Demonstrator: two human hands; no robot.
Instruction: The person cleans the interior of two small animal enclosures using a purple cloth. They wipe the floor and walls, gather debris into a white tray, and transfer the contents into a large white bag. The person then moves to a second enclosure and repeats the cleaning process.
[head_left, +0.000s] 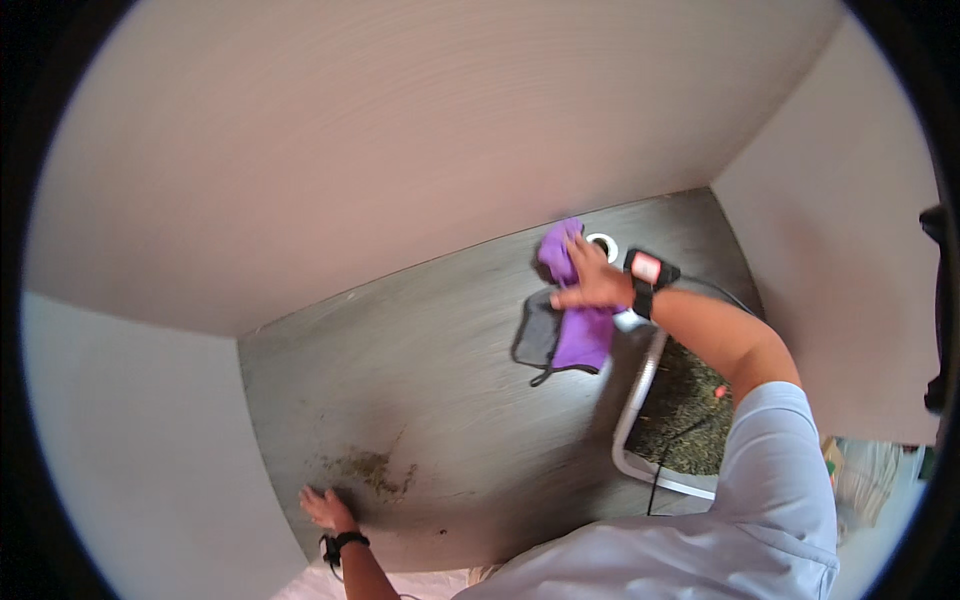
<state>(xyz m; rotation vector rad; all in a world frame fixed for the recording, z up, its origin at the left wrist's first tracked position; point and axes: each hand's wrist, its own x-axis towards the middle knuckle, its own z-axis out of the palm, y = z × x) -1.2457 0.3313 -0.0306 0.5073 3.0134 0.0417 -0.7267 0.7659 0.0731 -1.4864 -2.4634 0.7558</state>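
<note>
My right hand (595, 281) is stretched over purple fabric, fingers and thumb spread. Its fingertips overlap a bunched purple cloth (556, 251); light contact cannot be ruled out. Below the palm lies a flat purple fabric piece (583, 341), with a dark-edged grey pouch-like piece (538, 330) and a small black loop beside it. A round white-rimmed item (613, 250) with a dark middle sits just beyond my fingers. My left hand (328, 510) is low on the left over the grey surface, fingers apart, holding nothing. Loose greenish-brown bits (371, 469) are scattered near it.
A white-rimmed tray (626, 431) of dried, chopped plant matter (686, 405) stands under my right arm, with a black cable crossing it. Pale walls (450, 150) enclose the grey wood-look surface (450, 360). Plastic-wrapped items (866, 480) lie at lower right.
</note>
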